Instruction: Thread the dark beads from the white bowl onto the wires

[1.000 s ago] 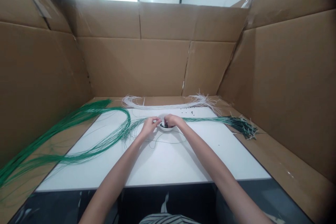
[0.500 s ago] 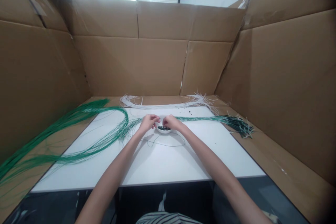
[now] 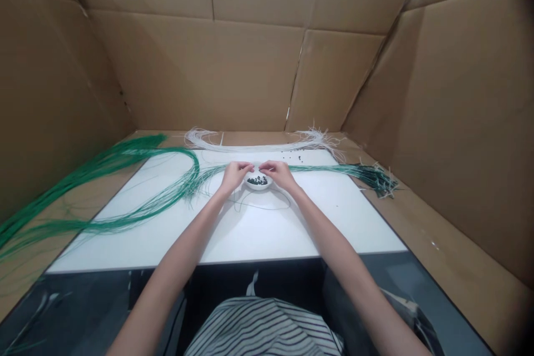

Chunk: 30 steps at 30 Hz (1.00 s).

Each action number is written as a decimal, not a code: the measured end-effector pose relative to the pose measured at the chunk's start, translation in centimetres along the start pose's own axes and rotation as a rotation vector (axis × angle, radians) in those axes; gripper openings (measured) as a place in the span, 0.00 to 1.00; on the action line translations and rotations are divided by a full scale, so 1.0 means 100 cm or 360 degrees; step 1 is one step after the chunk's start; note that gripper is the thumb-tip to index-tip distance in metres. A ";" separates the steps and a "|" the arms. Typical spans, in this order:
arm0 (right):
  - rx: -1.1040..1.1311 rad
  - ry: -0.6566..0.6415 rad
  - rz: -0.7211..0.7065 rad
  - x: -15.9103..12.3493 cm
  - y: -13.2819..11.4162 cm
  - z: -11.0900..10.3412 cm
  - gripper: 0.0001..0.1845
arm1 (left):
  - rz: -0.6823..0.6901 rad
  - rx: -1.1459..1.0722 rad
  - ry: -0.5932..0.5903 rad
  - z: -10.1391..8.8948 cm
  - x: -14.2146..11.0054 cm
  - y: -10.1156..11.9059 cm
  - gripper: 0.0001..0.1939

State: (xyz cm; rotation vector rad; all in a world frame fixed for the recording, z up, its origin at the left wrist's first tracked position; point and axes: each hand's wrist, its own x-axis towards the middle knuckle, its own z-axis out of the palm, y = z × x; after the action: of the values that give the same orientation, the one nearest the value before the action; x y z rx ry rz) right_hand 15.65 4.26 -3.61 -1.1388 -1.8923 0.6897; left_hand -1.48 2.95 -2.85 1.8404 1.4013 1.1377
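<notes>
A small white bowl (image 3: pixel 258 187) with dark beads (image 3: pixel 257 180) in it stands on the white board (image 3: pixel 262 233). My left hand (image 3: pixel 237 174) is at the bowl's left side, thumb and forefinger pinched over it on a thin green cord (image 3: pixel 267 209). That cord lies in a loose loop on the board in front of the bowl. From the right, my right hand (image 3: pixel 278 172) reaches over the bowl with its fingers closed above the beads. Whatever lies in its fingertips is too small to make out. The two sets of fingertips are close together.
A long bundle of green cords (image 3: pixel 167 208) curves across the left side. Another green bundle (image 3: pixel 373 177) runs to the right behind the bowl. White cords (image 3: pixel 258 148) lie along the back, near scattered dark beads (image 3: pixel 299 158). Cardboard walls (image 3: pixel 192 72) surround the board.
My right hand has come up out of the beads, and its fingertips are now above them, facing my left hand. The whole view has tilted downward.
</notes>
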 end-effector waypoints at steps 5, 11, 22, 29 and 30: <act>0.0350 0.0119 0.0051 0.000 0.007 0.001 0.13 | 0.0051 0.0143 0.0093 0.000 -0.011 0.009 0.15; 0.0406 0.0096 0.0023 -0.002 0.001 0.000 0.12 | 0.0154 0.0390 0.0146 0.004 -0.015 0.009 0.16; 0.0834 0.0092 0.0136 -0.004 -0.003 -0.002 0.14 | 0.0168 0.0347 0.0132 0.001 -0.016 0.010 0.15; 0.1158 0.0102 0.0135 -0.002 0.003 0.000 0.14 | 0.0196 0.0240 0.0147 0.001 -0.017 0.014 0.16; 0.1186 0.0104 0.0128 -0.002 0.004 0.001 0.14 | 0.0199 0.0231 0.0151 0.001 -0.018 0.015 0.16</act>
State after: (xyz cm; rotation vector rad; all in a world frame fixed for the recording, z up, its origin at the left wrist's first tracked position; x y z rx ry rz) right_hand 15.84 4.25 -4.02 -0.7352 -1.3402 1.2484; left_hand -0.84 0.85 -2.22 2.0243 1.4735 1.2275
